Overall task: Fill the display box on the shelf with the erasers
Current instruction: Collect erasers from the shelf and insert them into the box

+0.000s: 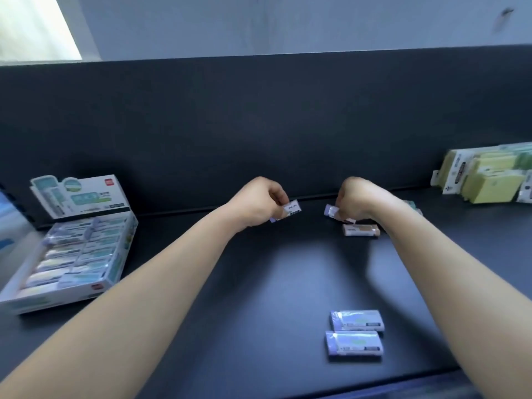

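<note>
The white and teal display box (99, 285) sits at the left of the dark shelf, packed with several wrapped erasers in rows. My left hand (259, 201) grips a purple eraser (291, 210) above the middle of the shelf. My right hand (355, 197) grips another purple eraser (331, 211) a little to the right. Just below that hand a brownish eraser (361, 230) lies on the shelf. Two purple erasers (357, 320) (354, 343) lie side by side nearer to me. A greenish eraser (411, 204) peeks out behind my right wrist.
Packs of yellow and green sticky notes (489, 177) stand at the far right against the shelf's dark back panel (259, 125). The shelf's front edge (374, 390) runs along the bottom. A blurred white and blue object (11, 226) is at the far left.
</note>
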The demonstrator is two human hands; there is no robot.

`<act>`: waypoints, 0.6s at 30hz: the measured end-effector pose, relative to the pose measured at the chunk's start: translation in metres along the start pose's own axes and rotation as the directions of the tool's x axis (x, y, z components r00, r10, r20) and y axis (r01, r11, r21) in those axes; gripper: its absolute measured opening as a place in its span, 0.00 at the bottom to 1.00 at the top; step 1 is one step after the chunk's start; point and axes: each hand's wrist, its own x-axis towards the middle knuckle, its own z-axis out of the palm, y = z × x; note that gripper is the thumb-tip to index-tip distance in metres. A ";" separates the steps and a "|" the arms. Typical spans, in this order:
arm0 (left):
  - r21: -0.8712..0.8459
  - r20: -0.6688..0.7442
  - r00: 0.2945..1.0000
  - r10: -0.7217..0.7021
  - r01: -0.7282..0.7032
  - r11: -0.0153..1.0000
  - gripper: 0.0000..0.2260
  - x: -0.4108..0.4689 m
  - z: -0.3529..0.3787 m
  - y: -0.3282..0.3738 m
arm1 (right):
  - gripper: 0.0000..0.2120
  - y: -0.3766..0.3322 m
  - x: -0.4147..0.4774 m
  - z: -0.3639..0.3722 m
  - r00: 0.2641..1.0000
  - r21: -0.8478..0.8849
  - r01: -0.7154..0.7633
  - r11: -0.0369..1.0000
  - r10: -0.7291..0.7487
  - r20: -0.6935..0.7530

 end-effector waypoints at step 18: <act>-0.043 -0.291 0.944 -0.152 0.146 0.988 0.06 -0.144 -0.167 -0.110 | 0.08 -0.224 -0.061 0.004 0.877 0.316 0.476 0.821 -0.468 -0.105</act>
